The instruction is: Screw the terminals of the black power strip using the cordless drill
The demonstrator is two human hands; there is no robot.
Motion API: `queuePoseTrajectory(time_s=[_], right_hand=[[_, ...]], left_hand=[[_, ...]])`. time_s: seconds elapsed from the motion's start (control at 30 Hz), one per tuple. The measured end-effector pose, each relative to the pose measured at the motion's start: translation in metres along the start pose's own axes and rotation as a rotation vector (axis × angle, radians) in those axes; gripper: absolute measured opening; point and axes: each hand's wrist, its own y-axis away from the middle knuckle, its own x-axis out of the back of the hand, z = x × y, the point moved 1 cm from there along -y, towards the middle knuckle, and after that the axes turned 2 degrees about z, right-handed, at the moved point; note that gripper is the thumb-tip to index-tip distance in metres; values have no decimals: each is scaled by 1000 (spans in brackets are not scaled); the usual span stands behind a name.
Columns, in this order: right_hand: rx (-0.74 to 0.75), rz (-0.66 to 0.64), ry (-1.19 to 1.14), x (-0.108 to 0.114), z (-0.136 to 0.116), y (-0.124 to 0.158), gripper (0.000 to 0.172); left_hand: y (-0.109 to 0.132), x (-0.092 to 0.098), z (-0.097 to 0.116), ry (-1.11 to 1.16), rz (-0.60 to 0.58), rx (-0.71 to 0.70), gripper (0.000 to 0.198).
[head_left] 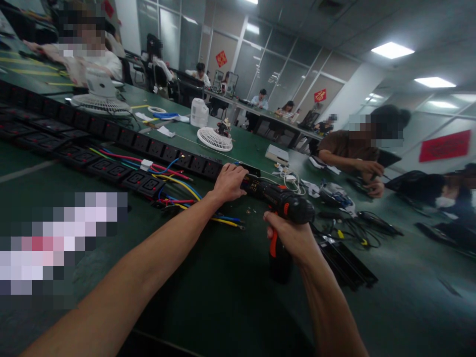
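My right hand (288, 230) is wrapped round the handle of a black and orange power drill (292, 203), whose front points left toward the end of a long black socket strip (167, 152). At that end rests my left hand (230, 182), fingers curled over the strip near the drill's tip. The tip and the exact contact spot are hard to make out. A second strip of black sockets (117, 169) lies nearer, with red, blue, yellow and green wires (189, 186) running from it and ending below my left hand.
White fan parts (215, 139), a white bottle (199, 113) and a pale box (277, 154) stand beyond the strips on the green table (223, 307). Black cables (357, 230) and dark metal channels (347, 263) lie at right. A person (353, 148) works across the table.
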Motion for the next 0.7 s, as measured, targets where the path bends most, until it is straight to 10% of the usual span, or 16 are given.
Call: queuePoseTrajectory(time_s=[0.7], right_hand=[[11,-2,-3,0,5,-2,18]], left_hand=[[0,1,1,-13,-18,7,64]])
